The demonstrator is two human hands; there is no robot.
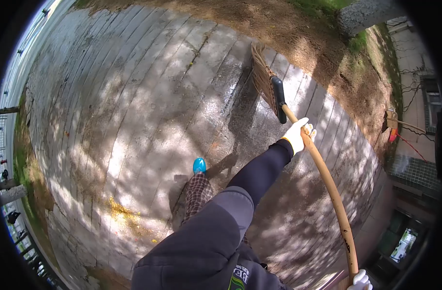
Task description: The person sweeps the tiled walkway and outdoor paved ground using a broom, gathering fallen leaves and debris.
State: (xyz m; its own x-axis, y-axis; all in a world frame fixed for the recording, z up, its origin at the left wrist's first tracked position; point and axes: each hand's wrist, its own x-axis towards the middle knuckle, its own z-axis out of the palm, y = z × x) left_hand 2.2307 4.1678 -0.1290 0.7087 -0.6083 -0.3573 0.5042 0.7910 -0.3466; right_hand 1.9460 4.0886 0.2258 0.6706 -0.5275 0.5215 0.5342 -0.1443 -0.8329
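Note:
A broom with a curved-looking wooden handle (pixel 331 186) runs from the lower right up to a black head (pixel 278 99) with brown bristles (pixel 262 77) on the paved ground. White-gloved, my left hand (pixel 298 135) is wrapped round the handle just below the head. At the bottom right edge, my right hand (pixel 360 280), also in a white glove, is closed on the handle's far end and partly cut off by the frame. Dark wet patches show on the paving (pixel 221 104) beside the bristles.
A blue shoe (pixel 199 166) stands on the paving. Yellow bits (pixel 122 212) lie scattered at the lower left. Bare soil (pixel 298 34) borders the pavement, with a trunk (pixel 368 17) at the top right. A wall and a red object (pixel 393 135) are at the right.

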